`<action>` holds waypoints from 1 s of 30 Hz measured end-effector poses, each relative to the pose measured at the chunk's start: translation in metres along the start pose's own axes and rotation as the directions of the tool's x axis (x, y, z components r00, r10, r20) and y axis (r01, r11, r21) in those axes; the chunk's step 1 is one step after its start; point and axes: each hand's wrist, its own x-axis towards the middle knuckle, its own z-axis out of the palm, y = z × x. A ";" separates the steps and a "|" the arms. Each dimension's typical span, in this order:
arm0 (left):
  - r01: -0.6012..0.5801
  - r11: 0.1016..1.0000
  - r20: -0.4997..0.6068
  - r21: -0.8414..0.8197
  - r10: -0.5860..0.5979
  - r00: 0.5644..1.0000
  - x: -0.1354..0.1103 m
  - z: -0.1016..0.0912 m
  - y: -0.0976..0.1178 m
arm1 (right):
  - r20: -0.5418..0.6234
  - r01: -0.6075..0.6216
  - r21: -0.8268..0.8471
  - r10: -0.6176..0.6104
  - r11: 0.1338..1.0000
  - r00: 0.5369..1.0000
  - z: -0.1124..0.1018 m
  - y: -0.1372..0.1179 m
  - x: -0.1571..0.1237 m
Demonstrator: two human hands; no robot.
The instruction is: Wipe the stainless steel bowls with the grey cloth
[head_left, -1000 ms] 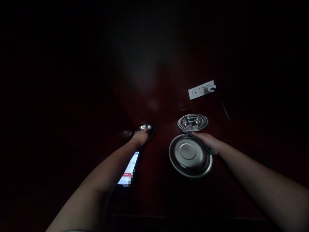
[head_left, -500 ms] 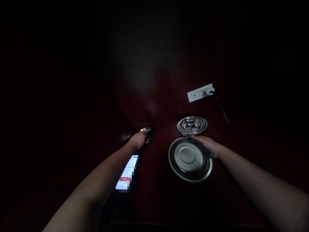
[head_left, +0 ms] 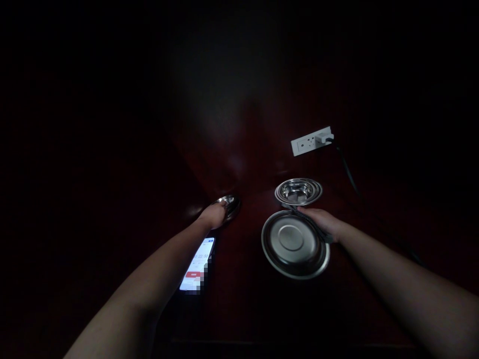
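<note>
The scene is very dark. My left hand rests on a small shiny steel bowl on the dark red table, fingers curled over its near rim. My right hand grips the right edge of a large steel plate, with a dark cloth pinched against the rim. Just beyond that plate sits another steel bowl, right side up and apart from both hands.
A lit phone lies flat under my left forearm. A white power strip with a plugged-in adapter lies farther back, its black cable running right and toward me. Everything around is in darkness.
Hardly anything has moved. My left hand has closed a little more over the small bowl, covering more of it. The view has shifted slightly.
</note>
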 end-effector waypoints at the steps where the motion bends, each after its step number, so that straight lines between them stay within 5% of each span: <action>1: -0.008 1.000 0.000 0.014 0.008 1.000 0.000 0.000 0.000 | 0.001 -0.004 0.001 0.004 1.000 1.000 0.000 0.000 0.000; 16: -0.019 0.999 -0.056 0.049 0.022 0.998 -0.005 0.011 0.013 | 0.019 0.029 0.002 -0.029 1.000 0.999 -0.002 0.002 0.002; 30: 0.023 0.985 -0.097 -0.169 -0.039 0.995 -0.026 0.024 0.032 | -0.052 0.088 -0.015 -0.088 0.996 0.995 -0.004 0.005 0.003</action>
